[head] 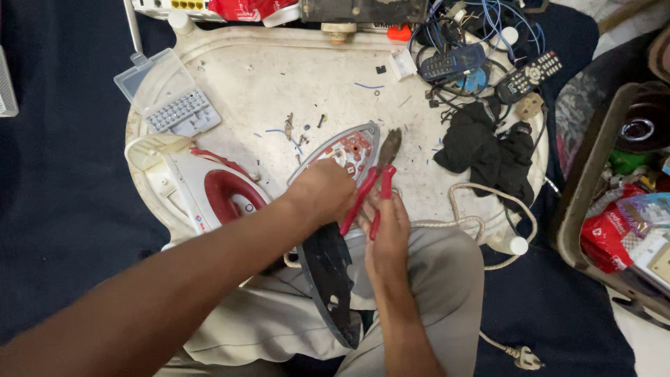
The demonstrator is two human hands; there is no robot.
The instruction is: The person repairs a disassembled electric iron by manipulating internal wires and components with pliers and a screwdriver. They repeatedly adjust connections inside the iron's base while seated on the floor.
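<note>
- One view only, from my head camera, looking down at my lap and a low, worn white tray-table (279,77); I sit on a dark blue floor covering (63,174).
- My left hand (322,190) is closed over the upper part of a clothes iron's soleplate (328,272), which leans from the table edge down onto my knee; its exposed red and metal inner face (352,148) points toward the table.
- My right hand (388,227) is clamped around the red handles of a pair of pliers (380,174); the rusty nose sits just beside the soleplate's tip; whether it grips anything there, I cannot tell.
- As I judge it, the iron is already taken apart; its white and red housing (209,192) lies separately on the table's left, so work on the inner parts is what is left.
- On the table: a clear box of screwdriver bits (171,101), wire clippings, a black cloth (488,150), two remote controls (488,70) among tangled blue wires, and a braided cream cord (464,209) running off to a plug (523,357) on the floor.
- At right, an open case (586,181) holds red packets.
</note>
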